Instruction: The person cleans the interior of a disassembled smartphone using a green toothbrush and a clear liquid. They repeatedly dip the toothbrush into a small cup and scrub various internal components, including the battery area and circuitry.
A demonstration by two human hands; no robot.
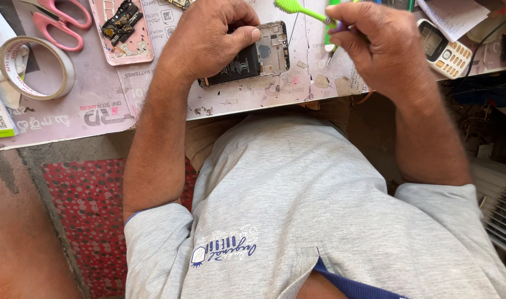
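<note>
opened phone (pixel 253 58) lies flat on the bench (pixel 236 102), back cover off, black battery and metal frame showing, near the bench's front edge. left hand (pixel 206 39) rests on the phone's left part, fingers curled down over it, thumb (pixel 243 37) pressed on the top edge of the frame, so the phone is pinned in place. right hand (pixel 377 47) hovers just right of the phone, fingers pressed together and pinching a green toothbrush (pixel 297 9) by its handle; brush head points left, above the phone's upper right corner and not touching it. cannot tell if the right hand also holds a thin tool under the palm; something slim pokes out below it.

left of the phone: pink phone shell (pixel 123 33) with black circuit parts in it, further left pink-handled scissors (pixel 59 19) and a roll of tape (pixel 34 66). right of the phone, past the right hand: a white keypad phone (pixel 444 47) with orange keys, lying tilted. papers beyond it at the far right.

below the phone, off the bench: the person's grey t-shirt (pixel 297 210) fills the lower frame, red dotted mat (pixel 87 221) on the floor to the left.
</note>
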